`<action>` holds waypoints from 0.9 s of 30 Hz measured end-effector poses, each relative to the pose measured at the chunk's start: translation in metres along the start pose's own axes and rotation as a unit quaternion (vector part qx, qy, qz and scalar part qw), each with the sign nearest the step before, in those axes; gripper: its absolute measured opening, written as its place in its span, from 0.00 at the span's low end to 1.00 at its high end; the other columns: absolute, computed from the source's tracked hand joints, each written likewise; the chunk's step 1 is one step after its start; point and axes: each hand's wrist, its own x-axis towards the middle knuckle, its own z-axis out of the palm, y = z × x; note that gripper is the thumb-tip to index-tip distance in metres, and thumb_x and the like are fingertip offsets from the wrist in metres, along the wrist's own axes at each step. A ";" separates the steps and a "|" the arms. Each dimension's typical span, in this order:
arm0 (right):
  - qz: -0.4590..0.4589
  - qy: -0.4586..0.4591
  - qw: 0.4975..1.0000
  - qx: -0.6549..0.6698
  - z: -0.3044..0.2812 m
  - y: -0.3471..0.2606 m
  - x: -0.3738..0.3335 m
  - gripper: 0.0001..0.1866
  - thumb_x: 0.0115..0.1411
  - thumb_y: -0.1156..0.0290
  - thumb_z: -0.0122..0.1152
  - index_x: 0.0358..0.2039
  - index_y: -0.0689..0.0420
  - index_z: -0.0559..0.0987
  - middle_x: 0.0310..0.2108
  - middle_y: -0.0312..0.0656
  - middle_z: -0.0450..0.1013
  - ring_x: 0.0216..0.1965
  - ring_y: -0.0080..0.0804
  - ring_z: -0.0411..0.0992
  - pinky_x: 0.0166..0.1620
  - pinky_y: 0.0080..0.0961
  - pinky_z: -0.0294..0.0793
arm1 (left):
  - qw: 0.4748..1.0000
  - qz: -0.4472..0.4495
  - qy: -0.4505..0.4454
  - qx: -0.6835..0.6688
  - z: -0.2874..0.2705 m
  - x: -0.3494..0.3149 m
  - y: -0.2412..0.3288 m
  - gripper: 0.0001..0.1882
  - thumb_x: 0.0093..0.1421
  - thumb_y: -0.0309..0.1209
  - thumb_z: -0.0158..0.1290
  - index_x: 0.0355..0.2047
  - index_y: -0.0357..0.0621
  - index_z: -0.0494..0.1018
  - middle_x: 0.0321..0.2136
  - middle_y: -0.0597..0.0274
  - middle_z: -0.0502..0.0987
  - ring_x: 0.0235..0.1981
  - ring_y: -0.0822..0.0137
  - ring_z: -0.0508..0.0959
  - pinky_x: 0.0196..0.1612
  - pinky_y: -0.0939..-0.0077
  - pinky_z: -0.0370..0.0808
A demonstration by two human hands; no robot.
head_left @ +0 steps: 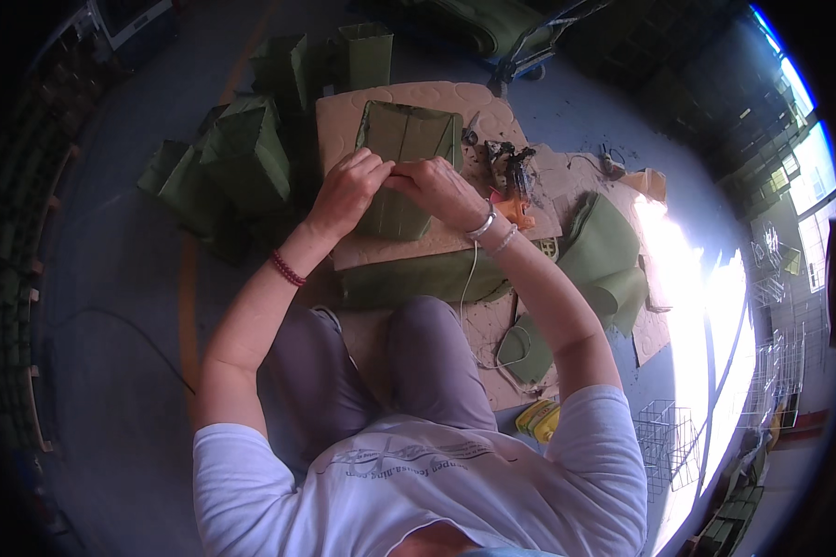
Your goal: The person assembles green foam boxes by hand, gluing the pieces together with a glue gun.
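My left hand (351,188) and my right hand (437,192) meet fingertip to fingertip, both closed in a pinch. What lies between the fingers is too small to make out. Just beneath and beyond them a green open-topped box (395,221), made of sheet material, rests on a padded tan work surface (344,107). My hands hide part of its near rim. A thin white cord (470,288) hangs below my right wrist and loops near my right knee.
Several green boxes (248,148) stand at the left. Dark-smeared tools (520,176) and an orange object (514,212) lie right of my hands. Rolled green sheets (599,241) are farther right. A yellow container (538,420) sits by my right side, wire racks (667,441) beyond.
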 end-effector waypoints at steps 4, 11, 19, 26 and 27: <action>-0.062 0.080 0.994 -0.044 -0.001 0.004 -0.015 0.08 0.60 0.70 0.56 0.35 0.62 0.77 0.30 0.52 0.75 0.35 0.52 0.73 0.37 0.41 0.72 | 0.994 0.011 -0.104 -0.033 -0.009 0.011 -0.008 0.12 0.52 0.22 0.55 0.38 0.37 0.77 0.28 0.57 0.76 0.34 0.59 0.76 0.37 0.67 0.75; 0.046 0.192 0.978 -0.062 -0.049 0.051 0.041 0.12 0.62 0.70 0.53 0.43 0.61 0.77 0.33 0.54 0.76 0.38 0.54 0.74 0.41 0.41 0.73 | 0.966 -0.203 0.098 -0.123 -0.013 0.025 -0.041 0.10 0.60 0.26 0.54 0.41 0.35 0.77 0.32 0.53 0.80 0.33 0.58 0.80 0.36 0.71 0.75; -0.089 -0.061 0.983 -0.148 -0.021 0.086 0.135 0.09 0.56 0.69 0.55 0.30 0.58 0.81 0.31 0.51 0.77 0.38 0.51 0.75 0.42 0.41 0.74 | 0.929 -0.349 -0.081 -0.090 0.017 0.069 -0.083 0.11 0.50 0.32 0.59 0.33 0.42 0.81 0.32 0.50 0.81 0.36 0.55 0.82 0.39 0.66 0.76; -0.082 0.005 0.969 -0.234 0.013 0.085 0.138 0.07 0.52 0.72 0.55 0.26 0.58 0.81 0.28 0.51 0.77 0.35 0.48 0.77 0.39 0.38 0.77 | 0.944 -0.321 -0.038 -0.064 0.032 0.054 -0.099 0.09 0.45 0.26 0.56 0.29 0.40 0.79 0.26 0.49 0.79 0.32 0.51 0.80 0.36 0.65 0.76; -0.084 0.002 0.965 -0.248 0.015 0.085 0.138 0.07 0.50 0.73 0.55 0.25 0.58 0.81 0.27 0.51 0.77 0.34 0.48 0.77 0.37 0.38 0.77 | 0.944 -0.319 -0.054 -0.067 0.031 0.053 -0.100 0.09 0.45 0.26 0.55 0.29 0.40 0.79 0.26 0.49 0.79 0.32 0.50 0.80 0.36 0.65 0.76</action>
